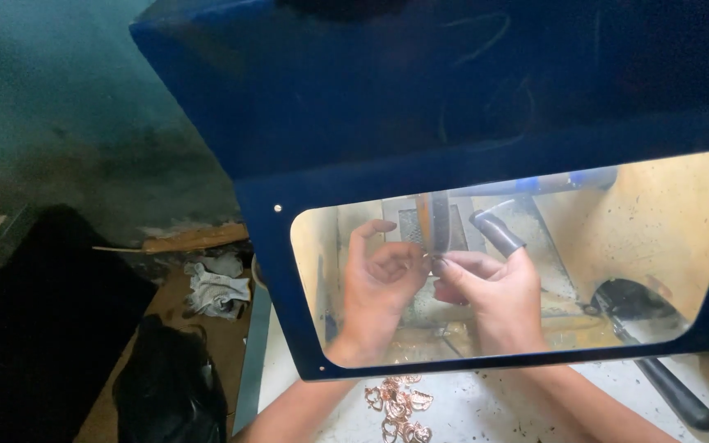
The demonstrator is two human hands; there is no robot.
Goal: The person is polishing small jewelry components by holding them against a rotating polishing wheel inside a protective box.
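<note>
Behind the clear window of a blue hood (387, 107), my left hand (379, 283) and my right hand (490, 291) meet at a spinning polishing wheel (438, 220). Together they pinch a small metal piece (431, 258) against the wheel's lower edge. A dark rubber cot (498, 231) covers one raised finger of my right hand. In front of the hood, between my forearms, lies a pile of copper-coloured ring-shaped pieces (398, 406).
A black-handled tool (658, 361) lies at the right, half under the hood. Crumpled white cloth (217, 287) and a wooden strip (194, 239) lie at the left, with a black bag (170, 385) below them. A stained wall stands behind.
</note>
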